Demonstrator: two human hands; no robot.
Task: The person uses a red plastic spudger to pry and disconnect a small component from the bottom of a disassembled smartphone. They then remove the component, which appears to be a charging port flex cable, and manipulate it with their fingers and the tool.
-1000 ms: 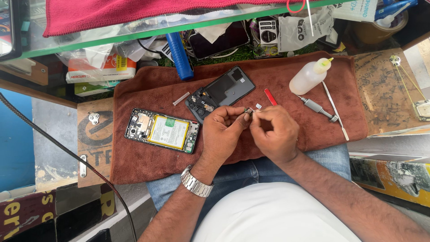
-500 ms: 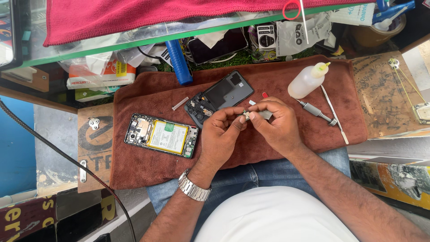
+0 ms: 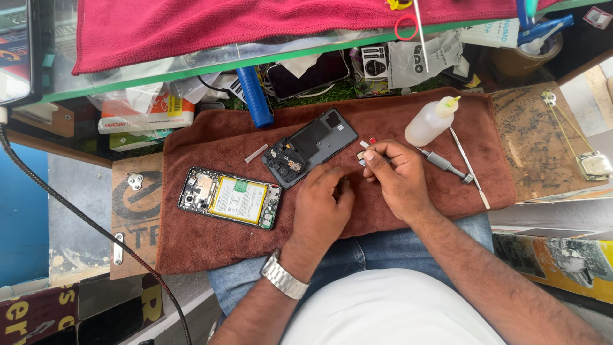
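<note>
I pinch a small silvery part (image 3: 361, 155) between the thumb and fingertips of my right hand (image 3: 397, 179), just above my left hand (image 3: 324, 206), which rests curled on the brown towel (image 3: 191, 243); I cannot tell whether it grips anything. Just left of both hands lies the dark phone back cover (image 3: 311, 145), and farther left the opened phone (image 3: 230, 198) with its battery showing. Right of my right hand lie a screwdriver (image 3: 445, 165), a thin metal spudger (image 3: 469, 169) and a squeeze bottle (image 3: 431, 121).
</note>
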